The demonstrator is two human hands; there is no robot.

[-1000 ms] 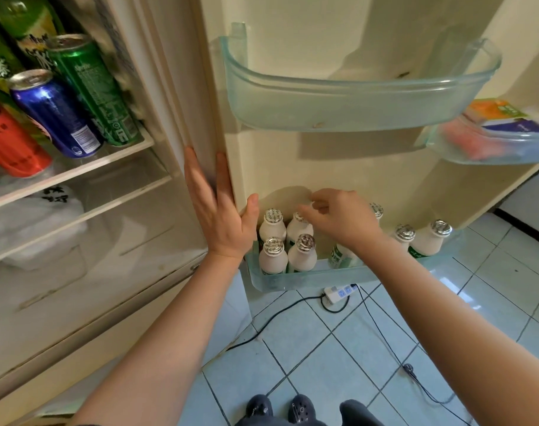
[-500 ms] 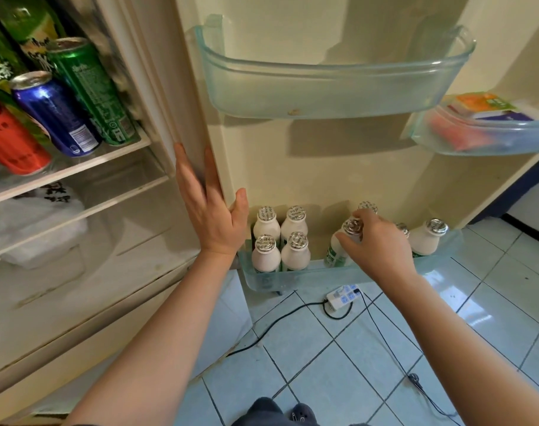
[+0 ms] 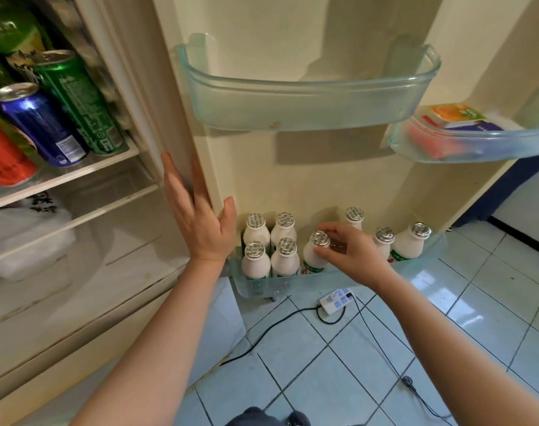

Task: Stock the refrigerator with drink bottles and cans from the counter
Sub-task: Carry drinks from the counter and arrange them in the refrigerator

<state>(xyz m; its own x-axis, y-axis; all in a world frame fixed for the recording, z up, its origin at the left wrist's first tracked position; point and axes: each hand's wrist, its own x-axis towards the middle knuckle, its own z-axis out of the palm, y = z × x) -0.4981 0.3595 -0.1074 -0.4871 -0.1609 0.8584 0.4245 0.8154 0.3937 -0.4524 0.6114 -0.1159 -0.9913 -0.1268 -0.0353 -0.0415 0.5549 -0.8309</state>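
While a white bottle [image 3: 315, 256] w/ a foil cap is pinched at the cap by the fingertips of the right hand [image 3: 356, 255], its base is kept inside the bottom door bin [image 3: 323, 281], approx. centre of the frame. Just left of it, four like bottles [image 3: 256, 265] are packed in a 2x2 block. To its right, partly hidden by the hand, three more bottles [image 3: 411, 245] are seen in the same bin. The left hand [image 3: 200, 224] is laid flat on the door's inner edge, centre-left, fingers straight, nothing held. Higher up, a clear door bin [image 3: 308, 103] is mounted, and at the right edge a second bin [image 3: 477, 150] w/ cartons. At upper left, a blue can [image 3: 44, 127], green can [image 3: 80, 103] and red can [image 3: 4, 155] are stood on a fridge shelf [image 3: 77, 170]. Below the bottom bin, a power strip [image 3: 336, 301] w/ cable is seen on the tiled floor [image 3: 323, 379].
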